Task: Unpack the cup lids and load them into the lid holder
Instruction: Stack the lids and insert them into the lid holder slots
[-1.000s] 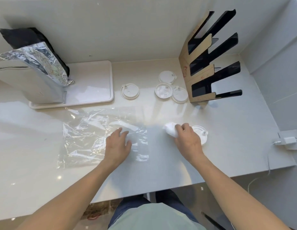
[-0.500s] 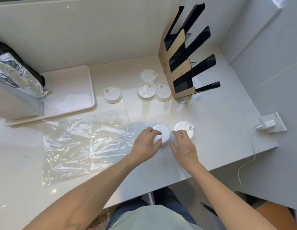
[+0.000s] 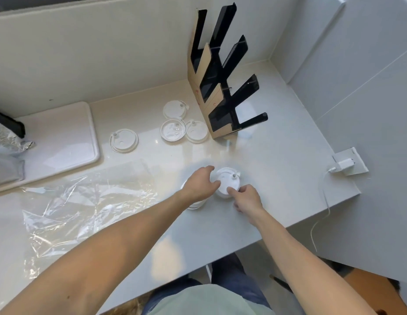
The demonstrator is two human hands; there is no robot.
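Observation:
Both hands meet at a white cup lid (image 3: pixel 227 181) near the counter's front edge; it looks like a short stack. My left hand (image 3: pixel 199 185) grips its left rim between thumb and fingers. My right hand (image 3: pixel 246 199) pinches its near rim with curled fingers. A second white lid (image 3: pixel 196 205) lies mostly hidden under my left wrist. The black and cardboard lid holder (image 3: pixel 220 87) stands upright at the back right, and I see no lids in its slots. Several loose lids lie left of it: a single lid (image 3: pixel 123 141) and a cluster of three lids (image 3: pixel 174 130).
A crumpled clear plastic bag (image 3: pixel 84 205) lies flat on the counter to the left. Behind it, a white tray (image 3: pixel 61 137) carries a foil bag (image 3: pixel 7 144). A white charger (image 3: pixel 343 163) with its cable hangs at the right wall. The counter's edge runs just below my hands.
My left hand left the plastic bag, touched the left lid, then shifted right onto the lid that my right hand pinches. The camera view swung to the right.

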